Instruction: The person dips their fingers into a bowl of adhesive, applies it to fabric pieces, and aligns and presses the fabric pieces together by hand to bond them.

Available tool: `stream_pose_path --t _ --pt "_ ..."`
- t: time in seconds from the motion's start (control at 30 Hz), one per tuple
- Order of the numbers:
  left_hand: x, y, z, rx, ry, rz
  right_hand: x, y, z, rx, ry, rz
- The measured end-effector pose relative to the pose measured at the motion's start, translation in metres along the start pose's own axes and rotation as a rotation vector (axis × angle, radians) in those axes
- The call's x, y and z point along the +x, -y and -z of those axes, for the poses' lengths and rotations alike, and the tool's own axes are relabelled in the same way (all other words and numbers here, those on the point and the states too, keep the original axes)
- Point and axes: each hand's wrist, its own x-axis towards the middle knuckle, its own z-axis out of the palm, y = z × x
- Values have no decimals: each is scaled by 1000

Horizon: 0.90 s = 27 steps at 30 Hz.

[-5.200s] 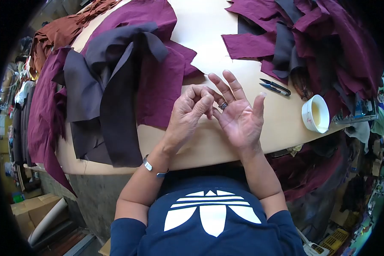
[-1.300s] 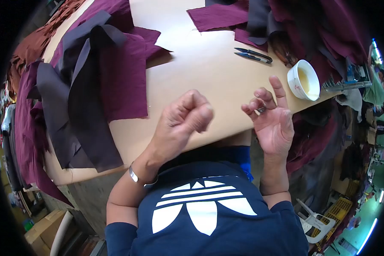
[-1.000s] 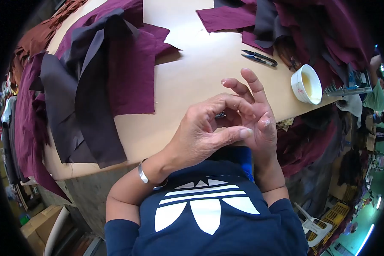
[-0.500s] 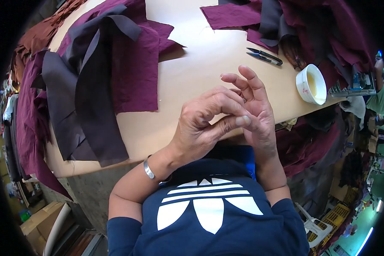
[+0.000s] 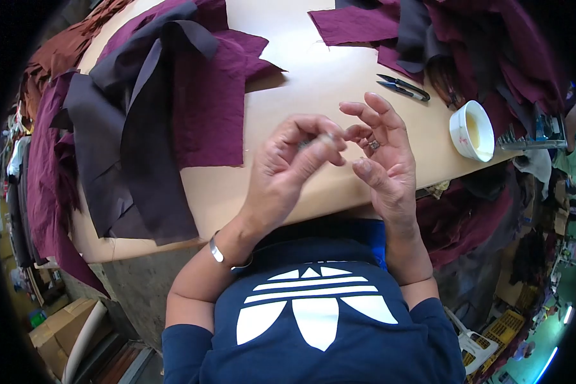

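Note:
My left hand [image 5: 288, 163], with a silver bracelet on its wrist, is raised over the table's near edge. Its fingers are curled and the thumb presses toward the index finger; the tips are blurred, so anything between them is hidden. Just to its right, my right hand [image 5: 390, 153] is held palm inward with fingers bent and apart, a ring on one finger. Nothing shows in it. Thread snips [image 5: 404, 88] lie on the table beyond my right hand. A white bowl [image 5: 472, 130] with yellowish contents stands to the right of it.
Maroon cloth [image 5: 211, 109] and dark strips [image 5: 150, 147] lie at the left of the tan table [image 5: 300, 83]. More maroon cloth [image 5: 352, 25] is heaped at the back right. Close by the bowl is a metal-edged tray [image 5: 534, 144]. A cardboard box [image 5: 64, 329] sits on the floor at left.
My hands have come apart; the left thumb and index finger were touching the right hand and have moved left. My right thumb now shows away from its fingers.

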Motion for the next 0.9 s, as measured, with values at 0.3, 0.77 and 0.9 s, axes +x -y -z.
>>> stream_pose_path --t 0.3,0.77,0.9 --pt "-1 3 9 51 -82 -135 19 -15 -7 -329 62 204" --pt "23 -19 55 -174 -261 63 96 -30 -22 -933 120 571" --pt "24 -20 55 -155 -273 181 94 -38 -15 -956 101 644"
